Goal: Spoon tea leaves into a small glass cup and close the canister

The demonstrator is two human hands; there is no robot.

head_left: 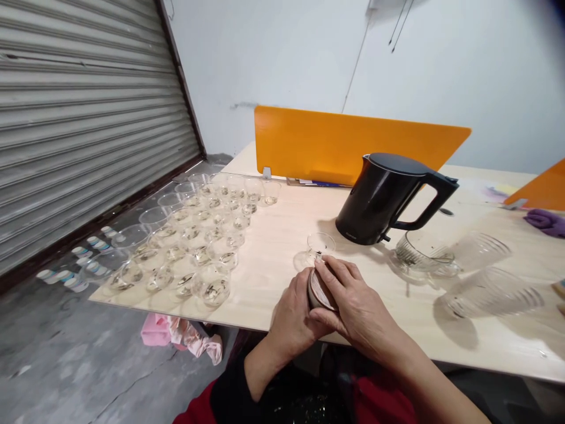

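One round container (325,292) is clasped between the left hand (292,309) and right hand (355,294), near the table's (276,250) front edge; one clear cup (321,244) is set just beyond; one kettle (379,197) and two sideways cup stacks (494,292) are seen; many cups (194,232) (too overlapped for counting) are ranged leftward.

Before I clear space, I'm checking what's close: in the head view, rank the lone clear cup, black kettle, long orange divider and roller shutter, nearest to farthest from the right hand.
1. Lone clear cup: just beyond the right hand
2. Black kettle: ahead and to the right
3. Long orange divider: behind the kettle
4. Roller shutter: far left
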